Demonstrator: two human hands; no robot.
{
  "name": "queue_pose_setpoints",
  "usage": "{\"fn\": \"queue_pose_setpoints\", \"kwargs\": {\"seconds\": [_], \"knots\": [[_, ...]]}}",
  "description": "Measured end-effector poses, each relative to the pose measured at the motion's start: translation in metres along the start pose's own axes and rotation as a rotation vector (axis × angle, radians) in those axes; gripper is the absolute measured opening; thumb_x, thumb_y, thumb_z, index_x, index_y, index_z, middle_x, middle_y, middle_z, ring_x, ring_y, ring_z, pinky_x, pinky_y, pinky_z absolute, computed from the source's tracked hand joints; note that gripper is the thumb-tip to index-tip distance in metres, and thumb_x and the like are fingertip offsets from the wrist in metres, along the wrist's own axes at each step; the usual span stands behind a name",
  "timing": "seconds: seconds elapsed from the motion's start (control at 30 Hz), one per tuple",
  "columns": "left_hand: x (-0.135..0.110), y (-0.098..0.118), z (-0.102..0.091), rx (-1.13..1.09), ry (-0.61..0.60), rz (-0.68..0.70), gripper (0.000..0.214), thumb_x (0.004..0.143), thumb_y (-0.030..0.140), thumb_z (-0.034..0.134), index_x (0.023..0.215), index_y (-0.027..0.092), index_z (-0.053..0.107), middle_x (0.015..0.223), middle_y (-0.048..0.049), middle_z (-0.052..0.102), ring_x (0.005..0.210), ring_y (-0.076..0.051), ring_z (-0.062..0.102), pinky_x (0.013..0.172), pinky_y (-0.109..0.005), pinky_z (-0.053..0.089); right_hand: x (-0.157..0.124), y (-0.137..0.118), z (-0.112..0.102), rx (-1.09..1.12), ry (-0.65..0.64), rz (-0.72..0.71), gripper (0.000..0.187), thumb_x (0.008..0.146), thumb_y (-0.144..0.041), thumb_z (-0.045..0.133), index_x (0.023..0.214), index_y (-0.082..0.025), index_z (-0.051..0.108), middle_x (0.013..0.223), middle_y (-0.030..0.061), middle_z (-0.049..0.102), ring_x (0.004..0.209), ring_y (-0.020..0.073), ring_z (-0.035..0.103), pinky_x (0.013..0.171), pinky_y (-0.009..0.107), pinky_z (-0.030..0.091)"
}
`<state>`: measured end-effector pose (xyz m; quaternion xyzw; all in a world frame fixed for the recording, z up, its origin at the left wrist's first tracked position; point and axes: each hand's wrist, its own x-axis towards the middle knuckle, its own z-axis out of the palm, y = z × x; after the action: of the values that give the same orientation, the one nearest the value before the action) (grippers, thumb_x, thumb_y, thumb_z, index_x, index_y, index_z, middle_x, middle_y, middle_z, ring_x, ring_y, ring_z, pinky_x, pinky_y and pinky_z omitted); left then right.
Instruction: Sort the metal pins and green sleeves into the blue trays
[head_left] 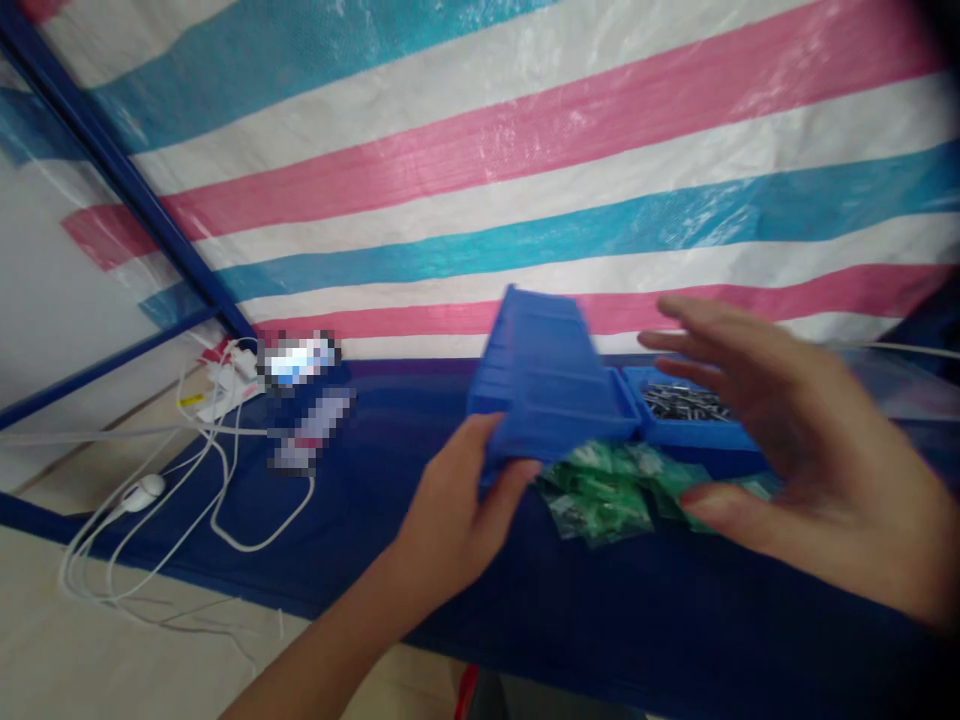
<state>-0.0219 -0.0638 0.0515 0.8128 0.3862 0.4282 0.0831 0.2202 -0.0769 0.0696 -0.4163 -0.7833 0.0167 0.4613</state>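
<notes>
My left hand (469,500) grips the near edge of a blue plastic bin (551,380), which is tilted up off the dark blue table. To the right my right hand (810,440) is raised, blurred, its fingers apart and nothing between them. Behind its fingers stands a second blue bin (701,433) holding many small dark metal pieces (684,402). In front of the bins lie several green-tinted clear plastic bags (600,495), close to both hands. What the tilted bin contains is hidden from this angle.
A striped plastic sheet (465,170) hangs behind the table (600,600). At the left are a power strip (229,398), tangled white cables (217,500) and two pixelated devices (300,360). A blue metal frame post (127,170) rises at the left.
</notes>
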Motion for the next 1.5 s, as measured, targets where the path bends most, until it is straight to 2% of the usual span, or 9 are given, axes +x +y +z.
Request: {"fn": "queue_pose_setpoints", "kwargs": {"seconds": [0.17,0.37,0.5,0.7,0.87,1.03,1.3,1.4,1.5], "knots": [[-0.004,-0.084,-0.043,0.456,-0.209,-0.1,0.033,0.094,0.033,0.042,0.121,0.015,0.049,0.116,-0.0121,0.061,0.108,-0.026,0.059,0.093,-0.042,0.047,-0.069,0.054,-0.005,-0.239,-0.245,0.114,0.051,0.082,-0.045,0.058,0.13,-0.032,0.046,0.14,0.0067,0.045,0.129,0.0318,0.042,0.103,0.054,0.04],[0.008,-0.133,-0.028,0.73,-0.522,-0.016,0.033,0.094,0.022,0.038,0.123,0.018,0.053,0.111,-0.0104,0.064,0.098,-0.026,0.062,0.083,-0.04,0.048,-0.134,0.102,-0.002,-0.488,-0.274,0.276,0.066,0.079,-0.058,0.056,0.135,-0.026,0.044,0.14,0.013,0.046,0.131,0.0391,0.038,0.101,0.064,0.035],[0.017,-0.13,-0.014,0.804,-0.501,0.013,0.034,0.093,0.022,0.042,0.124,0.023,0.054,0.106,-0.0088,0.064,0.096,-0.026,0.06,0.082,-0.039,0.045,-0.141,0.11,0.009,-0.501,-0.374,0.319,0.071,0.079,-0.063,0.053,0.139,-0.028,0.038,0.142,0.0122,0.044,0.133,0.0404,0.035,0.101,0.069,0.031],[0.006,-0.105,-0.001,0.579,-0.217,0.082,0.031,0.094,0.031,0.045,0.119,0.018,0.058,0.11,-0.0109,0.059,0.108,-0.025,0.051,0.094,-0.039,0.041,-0.13,0.102,0.011,-0.368,-0.38,0.279,0.067,0.08,-0.056,0.057,0.139,-0.029,0.036,0.144,0.0099,0.041,0.132,0.0337,0.038,0.106,0.059,0.034],[-0.003,-0.063,0.035,0.291,-0.431,0.233,0.049,0.087,0.052,0.052,0.128,0.026,0.053,0.127,-0.0104,0.05,0.117,-0.027,0.044,0.101,-0.043,0.037,-0.112,0.087,0.02,-0.234,-0.366,0.25,0.061,0.083,-0.044,0.059,0.136,-0.026,0.035,0.134,0.0115,0.048,0.124,0.0296,0.046,0.101,0.049,0.043],[-0.011,-0.041,0.069,0.26,-0.513,0.159,0.078,0.073,0.072,0.054,0.139,0.033,0.04,0.133,-0.0096,0.047,0.117,-0.035,0.04,0.095,-0.052,0.037,-0.085,0.068,0.042,-0.181,-0.356,0.152,0.065,0.084,-0.04,0.059,0.139,-0.023,0.029,0.137,0.0142,0.041,0.126,0.0303,0.041,0.101,0.049,0.041],[-0.015,-0.035,0.075,0.239,-0.45,0.119,0.064,0.069,0.066,0.063,0.111,0.018,0.06,0.115,-0.0138,0.054,0.103,-0.031,0.049,0.087,-0.048,0.041,-0.075,0.06,0.053,-0.172,-0.275,0.109,0.022,0.085,-0.034,0.057,0.103,-0.021,0.056,0.107,0.0107,0.054,0.1,0.0255,0.053,0.085,0.044,0.048],[-0.008,-0.034,0.078,0.198,-0.386,0.206,0.074,0.067,0.071,0.06,0.12,0.019,0.056,0.131,-0.0162,0.046,0.119,-0.035,0.042,0.098,-0.051,0.034,-0.077,0.06,0.052,-0.23,-0.182,0.076,0.028,0.082,-0.035,0.06,0.105,-0.02,0.055,0.117,0.014,0.05,0.111,0.0299,0.048,0.091,0.049,0.045],[-0.003,-0.033,0.082,0.157,-0.446,0.238,0.079,0.072,0.072,0.054,0.134,0.023,0.045,0.143,-0.0152,0.036,0.128,-0.034,0.036,0.101,-0.051,0.031,-0.076,0.06,0.053,-0.226,-0.259,0.04,0.047,0.081,-0.039,0.061,0.123,-0.02,0.048,0.13,0.016,0.044,0.12,0.0323,0.043,0.096,0.052,0.041]]}}
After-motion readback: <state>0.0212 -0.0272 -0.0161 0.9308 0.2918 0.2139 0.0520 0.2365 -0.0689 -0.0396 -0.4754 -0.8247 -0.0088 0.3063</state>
